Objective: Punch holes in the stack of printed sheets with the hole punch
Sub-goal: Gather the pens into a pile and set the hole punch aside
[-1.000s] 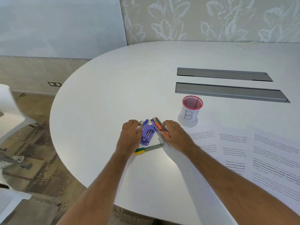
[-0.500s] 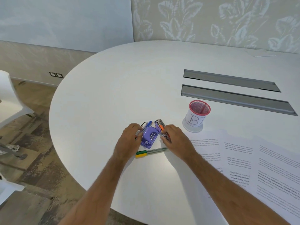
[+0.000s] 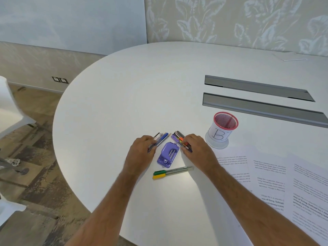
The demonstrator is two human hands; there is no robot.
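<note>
1. Because the left hand (image 3: pixel 142 153) lies curled over a loose bundle of dark and blue pens and a pencil (image 3: pixel 159 139) at about ten o'clock from the small purple plastic hole punch (image 3: pixel 167 154), fingers pressed down on them rather than wrapped round, a careless sweep could send them rolling across the smooth white oval table (image 3: pixel 124 103); whether any pen is truly pinched, I cannot tell.
2. The hole punch sits flat on the table between the two hands, touching neither as far as I can see. If either bundle gets dragged inward, it may knock the punch askew.
3. At six o'clock from the punch lie two slim markers, one green-capped and one yellow-capped (image 3: pixel 172 173), side by side. A forearm drawing back could nudge them toward the near table edge.
4. The right hand (image 3: pixel 197 150) covers a second bundle of orange, black and purple pens (image 3: pixel 181 141) at two o'clock from the punch, fingers close together and bent. Pushed further, those pens might strike the red mesh pen cup with the white paper label (image 3: pixel 222 128) standing nearby and tip it.
5. The printed white sheets (image 3: pixel 266 176) are spread overlapping at four o'clock, well apart from the punch, not squared. Punched like that, the holes would likely misalign.
</note>
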